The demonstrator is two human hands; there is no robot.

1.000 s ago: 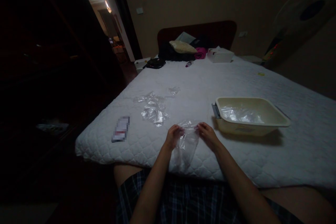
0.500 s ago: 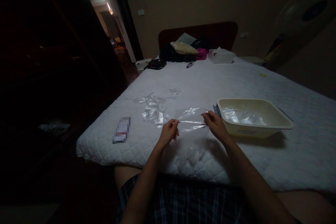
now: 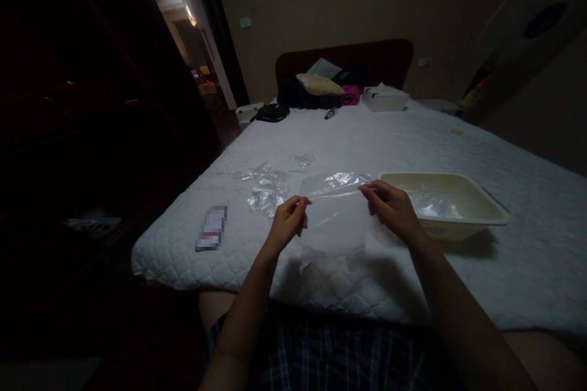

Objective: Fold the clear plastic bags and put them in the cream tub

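Observation:
A clear plastic bag is stretched between my two hands, just above the bed. My left hand pinches its left edge between thumb and fingertips. At the opposite edge, my right hand pinches it the same way. The sheet's lower part hangs toward me and is hard to make out against the white bedding. Crumpled clear plastic lies to the left beyond my left hand. A cream plastic basin stands to the right, partly behind my right hand, with more clear plastic inside.
The white quilted bed fills the middle. A blurred-out phone-shaped object lies at its left side. Clothes and a pillow are heaped by the headboard, with a white box beside them. A fan stands at the right.
My right hand has moved right and slightly up, now overlapping the basin's left end. My left hand has shifted slightly left and up. The clear plastic has spread wider and hangs lower.

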